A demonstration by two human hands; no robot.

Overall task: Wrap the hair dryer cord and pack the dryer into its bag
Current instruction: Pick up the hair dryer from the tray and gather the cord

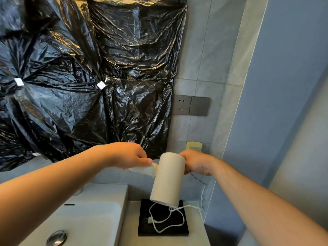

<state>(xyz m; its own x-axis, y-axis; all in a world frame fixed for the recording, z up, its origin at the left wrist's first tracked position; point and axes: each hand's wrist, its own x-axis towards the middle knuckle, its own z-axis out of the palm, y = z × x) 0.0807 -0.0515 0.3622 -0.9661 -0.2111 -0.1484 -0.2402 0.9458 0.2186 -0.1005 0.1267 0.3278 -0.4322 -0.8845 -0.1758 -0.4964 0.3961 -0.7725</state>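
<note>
A white cylindrical hair dryer (166, 180) hangs tilted in the air above the counter. My right hand (197, 162) grips its upper end. My left hand (127, 155) pinches the dryer's white handle (153, 168), which sticks out to the left and looks blurred. The white cord (166, 220) runs from my right hand down the wall side and lies in loose loops on a black square pad (143, 228), with the plug (150, 221) resting there. I see nothing I can identify as a bag.
A white sink (92, 210) with a metal drain (56, 237) lies at the lower left. Black plastic sheeting (79, 77) covers the wall ahead. A grey wall socket (182, 104) and a switch plate sit to its right. A pale yellow object (194, 145) stands behind the dryer.
</note>
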